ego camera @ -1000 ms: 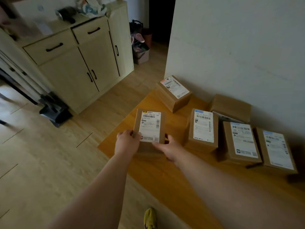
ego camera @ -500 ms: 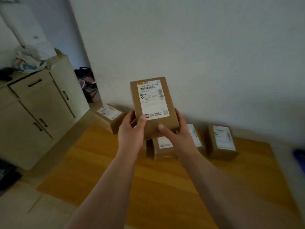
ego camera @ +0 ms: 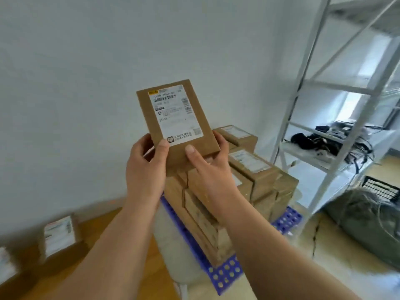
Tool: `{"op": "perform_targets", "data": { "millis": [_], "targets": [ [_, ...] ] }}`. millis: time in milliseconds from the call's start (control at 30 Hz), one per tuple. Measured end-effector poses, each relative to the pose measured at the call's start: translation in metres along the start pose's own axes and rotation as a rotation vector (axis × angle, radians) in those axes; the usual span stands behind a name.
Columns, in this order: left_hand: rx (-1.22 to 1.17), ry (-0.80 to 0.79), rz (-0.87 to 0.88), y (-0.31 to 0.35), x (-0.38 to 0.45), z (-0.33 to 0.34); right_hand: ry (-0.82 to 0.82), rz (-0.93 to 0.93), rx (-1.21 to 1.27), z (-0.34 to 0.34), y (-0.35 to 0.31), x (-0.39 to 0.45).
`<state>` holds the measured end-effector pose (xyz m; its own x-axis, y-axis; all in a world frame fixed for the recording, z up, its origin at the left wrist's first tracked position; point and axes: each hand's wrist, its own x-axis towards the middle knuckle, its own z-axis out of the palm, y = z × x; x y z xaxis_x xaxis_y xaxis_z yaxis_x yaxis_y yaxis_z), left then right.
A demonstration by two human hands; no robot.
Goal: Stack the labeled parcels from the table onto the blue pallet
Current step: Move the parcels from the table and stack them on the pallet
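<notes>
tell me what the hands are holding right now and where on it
One labeled parcel, held by both hands at its near bottom end: left hand on the left corner, right hand on the right, thumbs on the labeled face.

The held parcel (ego camera: 179, 120) is brown cardboard with a white label printed in black and a small yellow patch. The pallet (ego camera: 225, 276) is blue, patterned with round holes. The shelving (ego camera: 324, 87) is white.

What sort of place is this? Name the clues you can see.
Probably a small home storeroom used for parcels: labelled boxes stacked on a blue pallet, a white metal shelf rack holding cables, and a plain wall.
</notes>
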<state>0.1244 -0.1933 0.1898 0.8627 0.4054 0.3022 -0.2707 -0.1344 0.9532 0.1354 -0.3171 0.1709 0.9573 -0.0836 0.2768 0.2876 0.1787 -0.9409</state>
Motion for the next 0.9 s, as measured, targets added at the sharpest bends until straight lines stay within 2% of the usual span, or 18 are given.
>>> {"op": "perform_targets", "data": {
  "millis": [200,333,533,600,767,900],
  "targets": [
    [-0.036,-0.253,-0.025,0.013,-0.008,0.109,0.225,-0.003,-0.065,-0.103,-0.034,0.022],
    [-0.131,-0.330,-0.048,0.016,-0.020,0.166,0.262,0.001,-0.103,-0.158,-0.043,0.040],
    [0.025,-0.444,0.072,0.013,-0.022,0.250,0.324,0.044,0.029,-0.246,-0.038,0.085],
    [0.102,-0.410,0.085,0.005,-0.019,0.276,0.306,0.116,0.049,-0.277,-0.034,0.107],
    [0.376,-0.194,0.026,-0.018,-0.022,0.331,0.256,0.334,-0.004,-0.353,-0.019,0.155],
    [0.657,-0.104,-0.002,-0.033,-0.034,0.353,0.161,0.510,-0.031,-0.378,0.009,0.174]
  ]
}}
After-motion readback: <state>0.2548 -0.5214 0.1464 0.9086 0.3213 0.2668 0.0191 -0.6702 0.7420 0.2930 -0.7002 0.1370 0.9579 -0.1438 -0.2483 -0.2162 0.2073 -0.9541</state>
